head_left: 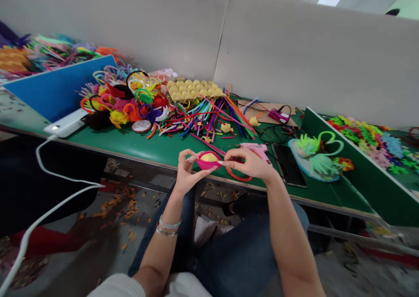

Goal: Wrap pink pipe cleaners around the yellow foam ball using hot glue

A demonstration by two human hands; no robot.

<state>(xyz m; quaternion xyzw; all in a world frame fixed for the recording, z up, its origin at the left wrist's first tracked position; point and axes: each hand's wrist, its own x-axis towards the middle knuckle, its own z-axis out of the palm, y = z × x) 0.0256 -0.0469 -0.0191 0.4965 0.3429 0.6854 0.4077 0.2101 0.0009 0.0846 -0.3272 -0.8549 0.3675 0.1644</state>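
Between my hands, above the front edge of the green table (127,145), is a small cup-like piece (208,158), yellow in the middle with bright pink pipe cleaner wound around it. My left hand (190,171) grips its left side between thumb and fingers. At its right rim, my right hand (248,162) pinches the pink strand with thumb and forefinger. A red-orange loop (238,176) lies under my right hand. Just behind that hand rests a pink glue gun (254,148), with a dark phone (288,165) to its right.
Several pipe cleaners (209,116) are strewn behind my hands, before a yellow egg tray (193,90). Finished colourful swan-like figures (131,98) crowd the left by a blue divider (62,85). Green figures (322,157) stand right, beside a green divider (360,168). A white cable (42,218) hangs left.
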